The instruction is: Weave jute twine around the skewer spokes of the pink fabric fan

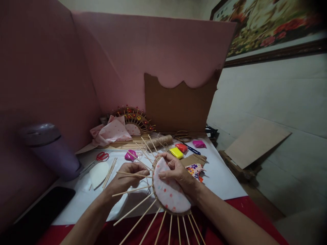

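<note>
My right hand [182, 175] grips a half-round piece [167, 190] covered in white cloth with small coloured dots, its thumb lying on the cloth. Several thin wooden sticks [138, 210] fan outward from the piece's curved edge, which has a brown rim. Close to the upper left sticks, my left hand [129, 173] is closed in a pinch. What its fingertips hold is too small to make out. A thin strand shows faintly below that hand among the sticks.
Scissors [102, 156], a white leaf-shaped piece [100, 174] and a purple bottle [52, 153] are on the left. Beyond my hands are a twine roll [162, 141], a yellow packet [176, 152] and a blue cutter [192, 148]. A decorated stick fan [139, 118] stands behind.
</note>
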Available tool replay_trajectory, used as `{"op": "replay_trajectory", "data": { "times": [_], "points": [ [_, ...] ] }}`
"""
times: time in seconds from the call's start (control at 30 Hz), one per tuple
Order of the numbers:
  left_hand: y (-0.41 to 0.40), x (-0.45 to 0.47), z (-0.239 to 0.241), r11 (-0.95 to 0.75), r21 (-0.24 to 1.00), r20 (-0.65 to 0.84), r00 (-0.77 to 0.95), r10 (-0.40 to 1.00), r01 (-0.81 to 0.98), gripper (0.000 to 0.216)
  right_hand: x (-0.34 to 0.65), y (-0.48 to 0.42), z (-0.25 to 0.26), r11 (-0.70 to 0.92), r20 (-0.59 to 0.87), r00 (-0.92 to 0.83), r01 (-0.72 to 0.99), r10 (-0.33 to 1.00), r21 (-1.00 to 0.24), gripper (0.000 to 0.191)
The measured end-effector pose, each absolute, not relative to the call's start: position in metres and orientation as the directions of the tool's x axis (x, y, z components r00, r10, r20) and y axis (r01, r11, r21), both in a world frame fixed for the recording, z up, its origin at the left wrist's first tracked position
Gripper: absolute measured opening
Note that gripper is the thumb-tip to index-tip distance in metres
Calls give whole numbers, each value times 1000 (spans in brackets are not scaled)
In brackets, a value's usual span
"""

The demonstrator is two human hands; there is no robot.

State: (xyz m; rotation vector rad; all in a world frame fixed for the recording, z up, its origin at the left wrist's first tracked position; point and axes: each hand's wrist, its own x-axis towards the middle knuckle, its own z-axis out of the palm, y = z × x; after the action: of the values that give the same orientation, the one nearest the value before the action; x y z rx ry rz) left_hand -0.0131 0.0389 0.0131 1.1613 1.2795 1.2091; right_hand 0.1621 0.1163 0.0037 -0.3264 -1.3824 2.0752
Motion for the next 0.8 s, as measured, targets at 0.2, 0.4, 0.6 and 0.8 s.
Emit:
{"op": "replay_trajectory", "data": {
  "times": [0.2, 0.4, 0.6, 0.8],
  "points": [
    [42, -34, 16, 98, 959, -69, 117, 991, -265, 30, 163, 118, 0, -237, 144, -763, -365, 630, -900, 49],
    [44, -53, 35, 34, 957, -26, 34, 999, -288, 26, 161, 116, -2, -229, 149, -768, -362, 623, -904, 48],
    [55, -64, 58, 76, 990, -79, -22, 997, -119, 36, 162, 116, 1, -225, 139, -767, -348, 626, -910, 48],
    [50, -54, 91, -12, 974, 54, -182, 982, 226, 32, 161, 117, -1, -229, 134, -774, -340, 619, -912, 49]
  ]
}}
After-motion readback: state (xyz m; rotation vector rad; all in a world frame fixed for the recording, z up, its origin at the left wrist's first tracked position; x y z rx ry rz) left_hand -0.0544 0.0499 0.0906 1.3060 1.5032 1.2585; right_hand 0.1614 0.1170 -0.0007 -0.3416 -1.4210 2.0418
